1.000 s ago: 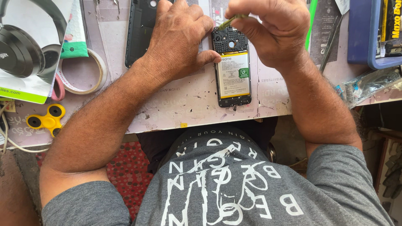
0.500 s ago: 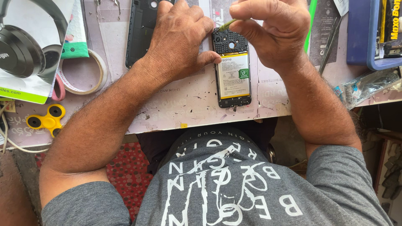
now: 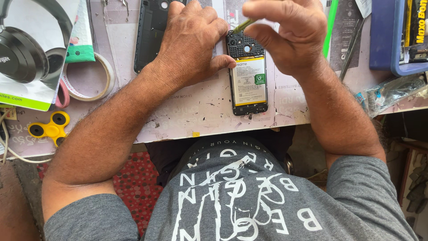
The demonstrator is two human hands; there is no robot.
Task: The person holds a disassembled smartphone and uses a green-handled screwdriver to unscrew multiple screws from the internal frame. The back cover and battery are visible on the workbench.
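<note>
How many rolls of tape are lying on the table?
2. A white tape roll lies left of the left hand; a pink tape roll peeks out beside it, partly under the headphone box. Others may be hidden.

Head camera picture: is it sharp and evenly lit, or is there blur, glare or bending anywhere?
In the head view, soft even daylight, no hard shadows or glare; the opened black phone with its white battery and the left hand are sharp; the right hand and the thin yellow-green tool it pinches are slightly soft; the pale scuffed tabletop edge bows a little, hinting at wide-lens distortion.
</note>
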